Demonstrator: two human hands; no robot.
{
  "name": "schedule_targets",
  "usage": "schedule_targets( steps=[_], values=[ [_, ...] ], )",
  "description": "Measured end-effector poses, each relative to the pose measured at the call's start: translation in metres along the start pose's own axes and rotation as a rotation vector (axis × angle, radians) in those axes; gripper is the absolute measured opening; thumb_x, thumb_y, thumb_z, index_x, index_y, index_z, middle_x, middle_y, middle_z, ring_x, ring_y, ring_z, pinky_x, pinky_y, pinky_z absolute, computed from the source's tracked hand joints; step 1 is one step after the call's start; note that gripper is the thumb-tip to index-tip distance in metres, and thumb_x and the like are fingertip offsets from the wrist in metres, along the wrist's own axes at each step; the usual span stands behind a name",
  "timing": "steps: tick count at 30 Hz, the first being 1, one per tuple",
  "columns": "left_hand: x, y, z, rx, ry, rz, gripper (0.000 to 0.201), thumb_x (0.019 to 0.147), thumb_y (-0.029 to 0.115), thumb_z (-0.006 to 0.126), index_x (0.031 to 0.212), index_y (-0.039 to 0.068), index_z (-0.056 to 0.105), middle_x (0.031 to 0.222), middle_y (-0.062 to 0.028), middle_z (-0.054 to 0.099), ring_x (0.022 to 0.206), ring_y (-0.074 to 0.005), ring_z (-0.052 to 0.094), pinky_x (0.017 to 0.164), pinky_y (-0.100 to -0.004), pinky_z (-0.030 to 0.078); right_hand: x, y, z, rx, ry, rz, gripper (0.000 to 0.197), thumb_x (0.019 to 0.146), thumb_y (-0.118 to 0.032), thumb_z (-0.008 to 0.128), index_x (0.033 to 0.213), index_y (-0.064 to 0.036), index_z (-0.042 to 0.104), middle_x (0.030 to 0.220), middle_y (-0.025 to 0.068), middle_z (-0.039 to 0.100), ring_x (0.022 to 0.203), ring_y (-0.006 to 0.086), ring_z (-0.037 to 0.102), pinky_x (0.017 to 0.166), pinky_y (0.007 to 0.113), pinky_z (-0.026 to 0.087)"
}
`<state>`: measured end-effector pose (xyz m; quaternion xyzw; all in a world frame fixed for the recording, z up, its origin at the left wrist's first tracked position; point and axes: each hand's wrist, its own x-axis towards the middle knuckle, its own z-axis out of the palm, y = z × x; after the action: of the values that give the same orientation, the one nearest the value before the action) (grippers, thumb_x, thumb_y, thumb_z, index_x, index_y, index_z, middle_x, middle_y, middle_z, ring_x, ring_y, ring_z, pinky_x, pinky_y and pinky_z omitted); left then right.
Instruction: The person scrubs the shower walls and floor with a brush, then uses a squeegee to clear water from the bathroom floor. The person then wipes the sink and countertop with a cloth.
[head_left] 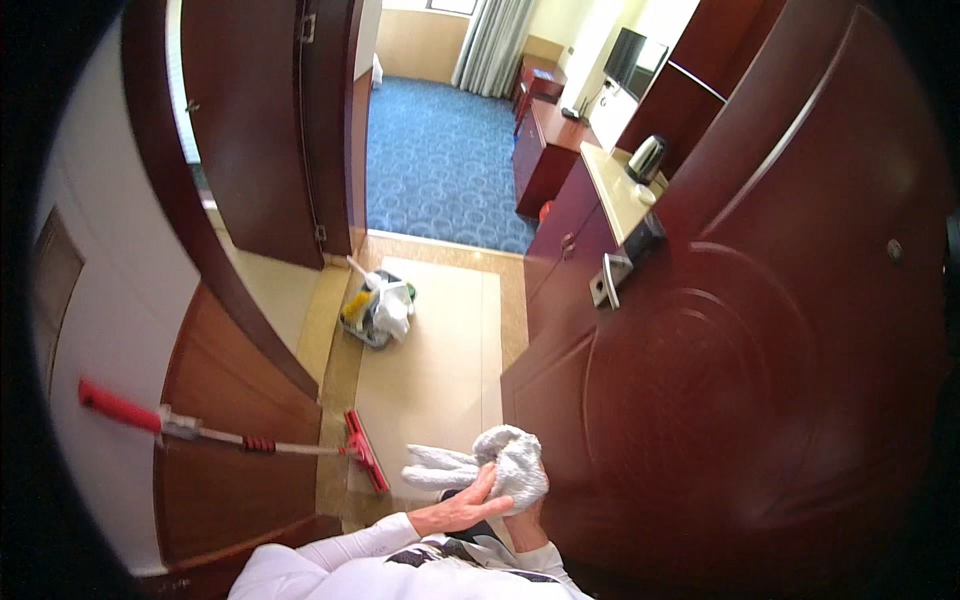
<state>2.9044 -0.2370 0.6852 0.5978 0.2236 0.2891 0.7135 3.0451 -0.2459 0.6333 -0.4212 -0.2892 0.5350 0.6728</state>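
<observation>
White knit gloves [515,465] are bunched between my two hands in front of my body, with finger-like ends hanging out to the left. My left hand [465,510] is bare and presses its fingers against the near side of the fabric, closed on it. From the right, my right hand [525,525] grips the same bundle; the fabric covers most of its fingers. A squeegee [365,450] with a red head and red-handled pole leans along the wall on the left. Further ahead, a grey bucket [370,335] holds a white cloth, a yellow item and a pale handle.
A dark red door [720,400] with a lever handle [610,282] stands close on my right. Beyond the tiled entry [430,350] lies blue patterned carpet [440,160]. A kettle [647,158] sits on the right-hand counter [612,190]. Another brown door [245,130] stands at the left.
</observation>
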Motion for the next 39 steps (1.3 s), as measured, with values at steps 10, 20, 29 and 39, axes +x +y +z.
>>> schedule_targets(
  steps=[10, 20, 29, 39],
  values=[
    [0.128, 0.032, -0.176, -0.562, 0.63, 0.006, 0.066, 0.088, 0.044, 0.049, 0.14, 0.012, 0.023, 0.132, -0.0113, 0.041, 0.12, -0.0238, 0.042, 0.096, -0.0399, 0.038, 0.262, -0.03, 0.09, 0.148, -0.127, 0.157, 0.029, 0.089, -0.02, 0.048, 0.111, -0.002, 0.053, 0.1, 0.0084, 0.061, 0.085, 0.0139, 0.061, 0.071, 0.025, 0.051],
    [0.238, 0.02, -0.337, -0.913, 0.867, 0.211, 0.051, 0.093, 0.041, 0.038, 0.134, 0.012, 0.035, 0.13, -0.007, 0.046, 0.117, -0.0234, 0.047, 0.098, -0.0394, 0.037, 0.437, 0.016, 0.191, -0.245, -0.44, 0.103, 0.033, 0.084, -0.02, 0.06, 0.11, -0.0009, 0.056, 0.096, 0.0016, 0.06, 0.083, 0.0078, 0.054, 0.074, 0.022, 0.045],
    [0.415, 0.045, -0.503, -0.734, 0.53, -0.064, 0.052, 0.091, 0.039, 0.042, 0.135, 0.013, 0.033, 0.134, -0.0098, 0.04, 0.11, -0.0306, 0.051, 0.088, -0.0418, 0.046, 0.71, -0.105, 0.164, -0.692, 0.353, -0.774, 0.022, 0.074, -0.011, 0.068, 0.091, -0.0002, 0.061, 0.078, 0.0066, 0.052, 0.069, 0.016, 0.05, 0.06, 0.03, 0.042],
    [0.626, 0.043, -0.593, -0.645, 0.202, -0.325, 0.048, 0.092, 0.036, 0.041, 0.134, 0.013, 0.036, 0.134, -0.0095, 0.042, 0.11, -0.0323, 0.052, 0.089, -0.0412, 0.044, 0.769, -0.141, -0.087, -1.794, 1.302, -0.117, 0.052, 0.075, -0.054, 0.058, 0.113, -0.0192, 0.06, 0.129, 0.0178, 0.041, 0.117, 0.0427, 0.035, 0.089, 0.056, 0.033]
  ],
)
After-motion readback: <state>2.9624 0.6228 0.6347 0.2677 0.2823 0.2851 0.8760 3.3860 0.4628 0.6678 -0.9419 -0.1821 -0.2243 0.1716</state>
